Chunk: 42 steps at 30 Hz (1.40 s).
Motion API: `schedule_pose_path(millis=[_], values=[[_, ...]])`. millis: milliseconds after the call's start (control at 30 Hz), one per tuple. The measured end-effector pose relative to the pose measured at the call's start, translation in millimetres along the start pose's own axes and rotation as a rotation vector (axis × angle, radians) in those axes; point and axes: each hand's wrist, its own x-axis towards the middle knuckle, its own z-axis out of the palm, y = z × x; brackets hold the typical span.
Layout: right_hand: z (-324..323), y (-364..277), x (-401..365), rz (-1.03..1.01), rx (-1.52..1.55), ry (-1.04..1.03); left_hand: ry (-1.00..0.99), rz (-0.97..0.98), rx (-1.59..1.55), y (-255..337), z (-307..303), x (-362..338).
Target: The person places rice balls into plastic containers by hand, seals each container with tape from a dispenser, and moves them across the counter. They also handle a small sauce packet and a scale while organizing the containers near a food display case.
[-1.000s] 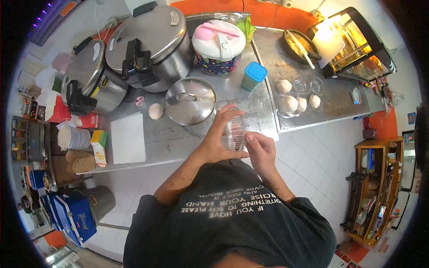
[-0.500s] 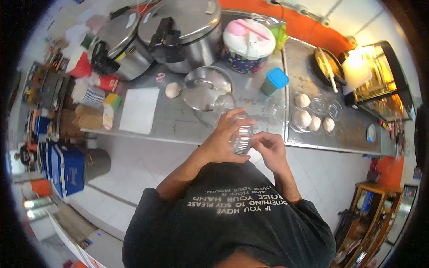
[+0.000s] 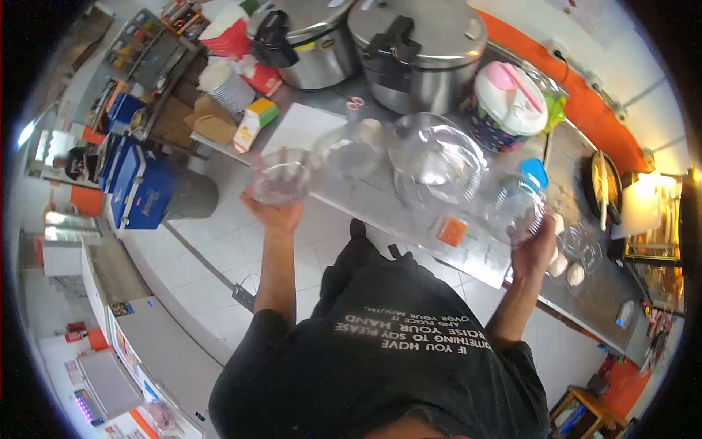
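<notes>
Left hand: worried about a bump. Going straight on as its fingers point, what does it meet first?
Past the cup it holds, the left hand likely meets the counter edge by the carton; depth unclear.

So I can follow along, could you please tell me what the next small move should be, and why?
Probably lower the right hand and set its clear container on the steel counter beside the dough balls. Both hands are raised wide apart, the left hand holds a second container, and neither container rests on anything.
</notes>
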Motion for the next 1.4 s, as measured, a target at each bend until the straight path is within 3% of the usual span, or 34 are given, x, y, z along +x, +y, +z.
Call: schedule_pose_path(millis=[33, 67, 100, 133, 167, 233, 300, 433, 500, 533, 600, 667, 733, 767, 800, 833, 867, 933, 967, 1000, 1100, 1133, 1200, 1233, 1267, 1300, 1367, 1400], values=[[-10.7, 5.1, 7.1, -0.008, 0.009, -0.126, 0.115, 0.188, 0.107, 19.9, -10.2, 10.0], [-14.4, 14.0, 12.9, -0.019, 0.017, -0.251, 0.116, 0.203, 0.118, 39.8, -20.4, 23.6], [19.3, 17.5, -5.9, -0.063, -0.034, -0.052, 0.305, 0.388, 0.312, 59.9, -30.4, 39.6], [22.7, 27.3, -2.4, -0.056, -0.031, -0.066, 0.493, 0.572, 0.503, 82.5, -40.3, 52.4], [19.8, 37.9, 4.4, -0.067, -0.132, -0.111, 0.495, 0.588, 0.506, 109.4, -50.6, 61.8], [38.5, 58.3, 2.9, -0.119, -0.317, -0.146, 0.516, 0.823, 0.396, 175.7, -73.9, 79.5], [61.1, 82.0, 4.8, -0.149, -0.338, -0.236, 0.412, 1.080, 0.419, 248.2, -123.7, 94.8], [132.5, 132.3, 7.3, -0.147, -0.416, -0.305, 0.360, 1.088, 0.310, 375.4, -212.4, 117.6], [168.3, 160.1, 10.9, -0.088, -0.425, -0.335, 0.630, 1.018, 0.476, 421.9, -269.3, 141.4], [187.1, 171.5, 14.6, -0.101, -0.425, -0.351, 0.627, 1.034, 0.463, 430.4, -284.5, 155.7], [223.8, 192.8, 22.2, -0.121, -0.597, -0.506, 0.934, 0.903, 0.569, 441.1, -320.5, 186.8], [253.2, 218.0, 28.4, -0.113, -0.603, -0.498, 1.068, 0.851, 0.945, 453.4, -442.9, 212.9], [270.7, 242.1, 29.8, -0.333, -0.899, -0.465, 0.917, 0.822, 1.063, 452.7, -544.5, 238.2], [260.0, 265.4, 40.1, -0.747, -1.134, -0.512, 0.918, 0.813, 1.058, 445.4, -547.3, 252.4], [258.7, 283.4, 41.7, -0.968, -1.175, -0.638, 0.920, 0.664, 0.627, 425.4, -539.3, 262.6], [269.8, 294.0, 36.3, -0.957, -1.374, -0.810, 0.901, 0.501, 0.204, 413.7, -557.6, 266.2], [278.4, 303.4, 31.0, -0.928, -1.567, -0.981, 0.910, 0.478, 0.207, 395.6, -597.5, 276.9], [244.7, 346.5, 41.5, -0.927, -1.747, -1.184, 1.008, 0.420, 1.047, 386.3, -702.1, 283.8], [220.8, 362.0, 43.2, -0.877, -1.820, -1.215, 1.165, 0.044, 0.965, 389.2, -712.2, 287.3], [199.3, 374.8, 50.5, -0.826, -1.894, -1.240, 1.122, -0.033, 0.976, 383.3, -714.5, 296.8], [148.6, 401.1, 67.9, -0.766, -2.062, -1.183, 0.031, -0.324, 1.548, 381.0, -716.0, 296.2], [143.5, 404.0, 70.4, -0.724, -2.061, -1.131, 0.004, -0.361, 1.533, 385.0, -732.4, 287.7], [181.6, 380.9, 65.7, -0.646, -1.960, -1.164, 0.085, -0.003, 1.338, 385.8, -750.7, 274.8], [181.8, 383.1, 73.8, -0.681, -1.927, -1.120, 0.082, -0.020, 1.341, 389.1, -720.8, 251.9], [184.6, 387.4, 84.6, -0.725, -1.890, -1.076, 0.654, 0.030, 0.849, 383.6, -663.7, 253.6], [193.6, 389.5, 97.1, -0.760, -1.902, -0.900, 1.160, 0.083, 0.292, 376.0, -585.2, 257.3], [225.2, 395.2, 128.2, -0.787, -1.890, -0.494, 1.125, 0.796, 1.034, 347.4, -547.6, 221.6], [242.0, 398.6, 145.3, -0.772, -1.865, -0.272, 1.206, 0.889, 1.226, 324.2, -499.9, 211.0]])
